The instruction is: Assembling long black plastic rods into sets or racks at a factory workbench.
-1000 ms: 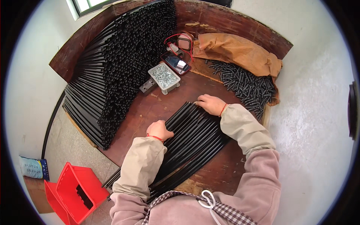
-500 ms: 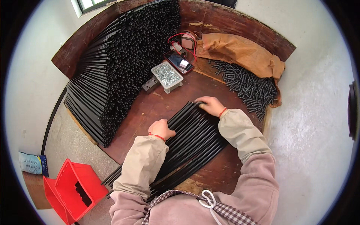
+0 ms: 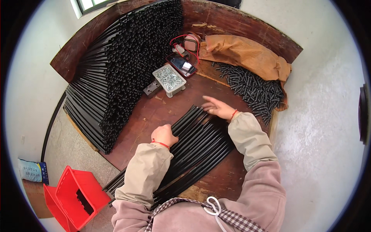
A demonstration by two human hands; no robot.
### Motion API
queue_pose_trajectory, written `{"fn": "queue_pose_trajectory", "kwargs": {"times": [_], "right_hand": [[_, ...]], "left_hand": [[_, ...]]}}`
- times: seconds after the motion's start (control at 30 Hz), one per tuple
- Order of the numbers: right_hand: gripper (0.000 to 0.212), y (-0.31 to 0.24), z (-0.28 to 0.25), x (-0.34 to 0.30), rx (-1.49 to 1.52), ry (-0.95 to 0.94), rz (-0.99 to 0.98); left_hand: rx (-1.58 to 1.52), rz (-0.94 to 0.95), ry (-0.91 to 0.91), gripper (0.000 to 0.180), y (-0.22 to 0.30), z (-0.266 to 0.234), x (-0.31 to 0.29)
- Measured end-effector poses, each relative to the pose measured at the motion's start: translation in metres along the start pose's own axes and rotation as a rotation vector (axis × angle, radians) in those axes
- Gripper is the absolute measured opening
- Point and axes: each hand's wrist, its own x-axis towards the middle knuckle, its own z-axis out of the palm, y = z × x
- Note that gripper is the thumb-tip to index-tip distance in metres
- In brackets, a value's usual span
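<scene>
A loose row of long black tubes [image 3: 201, 145] lies slantwise in front of me on the reddish-brown table. At the left edge of the row, my left hand [image 3: 164, 135] is closed on the black tubes, thumb resting over them and the fingertips partly hidden. My right hand [image 3: 218, 108] is just off the far ends of the tubes. Its fingers are spread and I see nothing held in them. The lower ends of the tubes run under my left forearm.
A tall stack of black tubes [image 3: 127, 65] fills the left side. Behind the row stand a white tray of small metal screws [image 3: 169, 78], a metal block [image 3: 152, 89] and a phone [image 3: 181, 64]. Short black parts [image 3: 253, 87] spill from an orange-brown sack [image 3: 243, 50]. Red bins [image 3: 79, 197] sit lower left.
My right hand has let go of the tube ends and its fingers have spread. The left hand stays at the left edge of the row. The whole view has shifted slightly.
</scene>
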Motion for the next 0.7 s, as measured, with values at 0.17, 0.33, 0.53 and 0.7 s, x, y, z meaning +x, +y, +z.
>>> {"fn": "queue_pose_trajectory", "kwargs": {"times": [0.17,0.33,0.53,0.7], "right_hand": [[0.03,0.009,-0.074,0.003,-1.531,0.618,-0.091],[0.019,0.04,-0.109,0.003,-1.751,0.734,-0.288],[0.026,0.035,-0.066,0.003,-1.438,0.448,-0.348],[0.037,0.008,-0.036,-0.006,-1.226,0.296,-0.312]], "left_hand": [[0.079,-0.03,0.184,0.035,-0.005,0.005,0.006],[0.08,-0.055,0.228,0.027,-0.001,0.004,0.007],[0.048,0.008,0.028,0.037,-0.017,-0.008,0.021],[-0.129,0.115,-0.152,0.037,-0.027,-0.022,0.031]]}}
